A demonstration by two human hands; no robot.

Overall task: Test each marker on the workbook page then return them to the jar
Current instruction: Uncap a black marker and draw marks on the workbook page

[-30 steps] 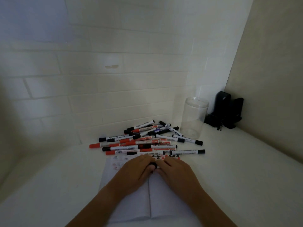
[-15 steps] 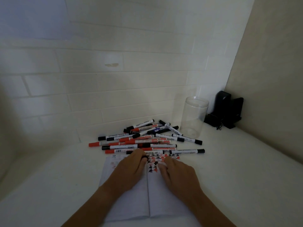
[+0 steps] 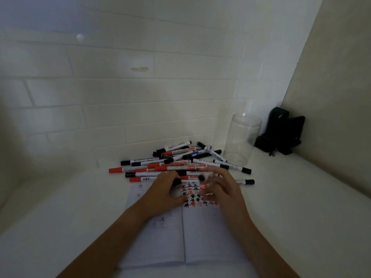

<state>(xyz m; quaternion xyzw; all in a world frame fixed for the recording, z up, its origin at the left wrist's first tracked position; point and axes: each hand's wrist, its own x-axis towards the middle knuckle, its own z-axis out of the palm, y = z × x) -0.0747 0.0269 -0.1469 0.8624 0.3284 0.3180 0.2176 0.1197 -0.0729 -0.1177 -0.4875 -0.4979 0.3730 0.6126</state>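
Markers (image 3: 176,167) lay heaped on the surface (image 3: 301,207) between the open workbook (image 3: 180,237) and the empty clear jar (image 3: 242,139). The left hand (image 3: 162,194) pinched a black cap (image 3: 177,181); the right hand (image 3: 222,189) was blurred (its grip could not be told) near a black-tipped marker (image 3: 201,177). Light, stiff and smooth, each would likely handle best pinched mid-barrel.

Both forearms extend forward and converge. The left hand (image 3: 163,194) lies palm down with fingers curled around a small dark object. The right hand (image 3: 221,190) is motion-blurred, fingers bent and spread.
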